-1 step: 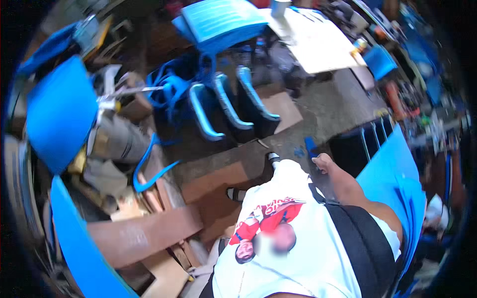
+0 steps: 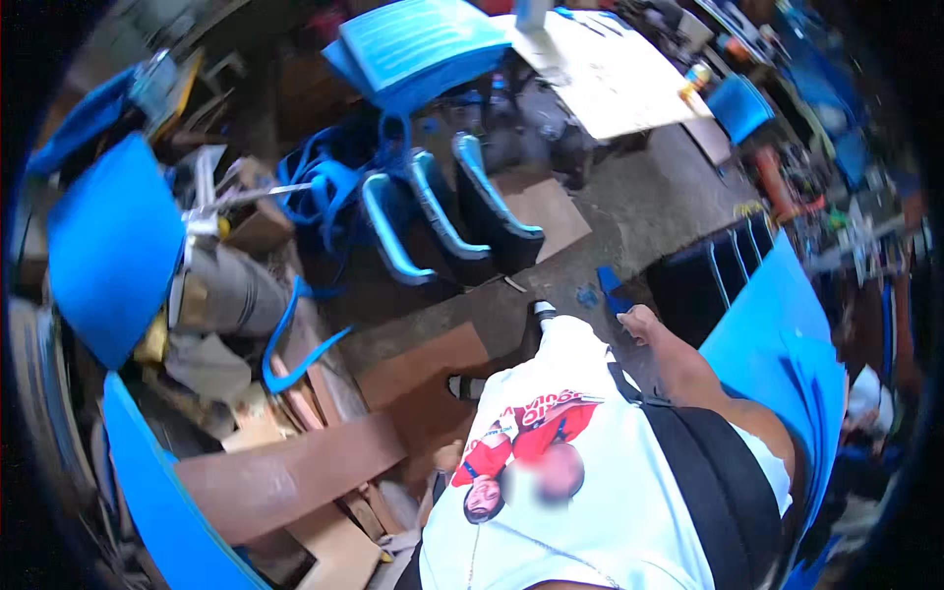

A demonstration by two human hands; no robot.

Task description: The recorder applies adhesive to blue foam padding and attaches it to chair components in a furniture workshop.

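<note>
My right hand [image 2: 639, 322] reaches forward and down at the end of my bare forearm, its fingers curled. It is small and blurred, so I cannot tell whether it holds anything. A small blue piece [image 2: 611, 288] lies on the concrete floor right beside it; whether they touch is unclear. A small grey-white object [image 2: 543, 311] shows at the top edge of my white printed shirt [image 2: 590, 511]. My left hand is hidden behind the shirt.
Stacked blue plastic chairs [image 2: 442, 231] lie on the floor ahead, with another blue chair [image 2: 413, 44] and a white table [image 2: 615, 84] beyond. Blue chairs [image 2: 777, 344] stand at my right. Brown boards [image 2: 285, 482], a metal cylinder [image 2: 231, 290] and blue panels [image 2: 108, 246] crowd the left.
</note>
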